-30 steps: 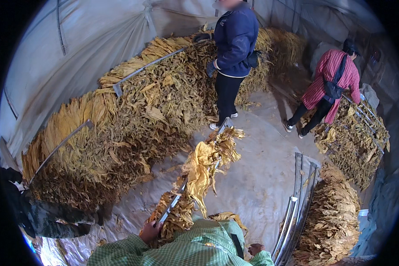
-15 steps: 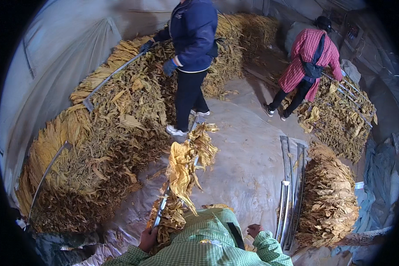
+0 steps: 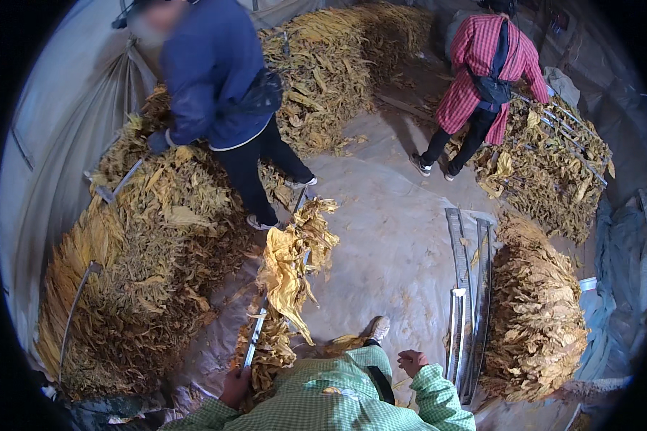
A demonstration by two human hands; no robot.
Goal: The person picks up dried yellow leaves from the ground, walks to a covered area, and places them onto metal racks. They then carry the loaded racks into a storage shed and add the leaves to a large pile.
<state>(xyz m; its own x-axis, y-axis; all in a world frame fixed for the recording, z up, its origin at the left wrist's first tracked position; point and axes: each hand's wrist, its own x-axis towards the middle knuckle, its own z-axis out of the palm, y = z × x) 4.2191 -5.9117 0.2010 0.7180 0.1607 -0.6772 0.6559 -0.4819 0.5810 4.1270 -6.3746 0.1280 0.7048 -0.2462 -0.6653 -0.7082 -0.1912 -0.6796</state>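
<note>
A: Where's the bar (image 3: 255,336) from your fingers?
B: Straight out ahead of my left hand (image 3: 234,388). Those fingers are wrapped round its near end.
A: Long axis?
B: Runs forward and leans a bit right. Far end comes out by the rear shoe (image 3: 300,182) of the co-worker in blue (image 3: 219,79). Can't tell if they touch.
A: What's on it?
B: Dry leaves (image 3: 285,273), bunched lengthwise. They hide parts of the middle and spill off the right side; my grip is clear of the thick yellow clump.
A: Right hand (image 3: 412,362)?
B: Fingers loosely curled, nothing in them that I can see. Well apart from the bar, with my green shirt (image 3: 338,395) partly between.
A: So left is nearer?
B: Yes, left is on it. Right is nearer the long metal strips (image 3: 459,244) on the floor sheet (image 3: 384,230), just to its right. Leaf stack (image 3: 532,309) lies beyond those.
A: Bar level?
B: Can't tell from this angle.
</note>
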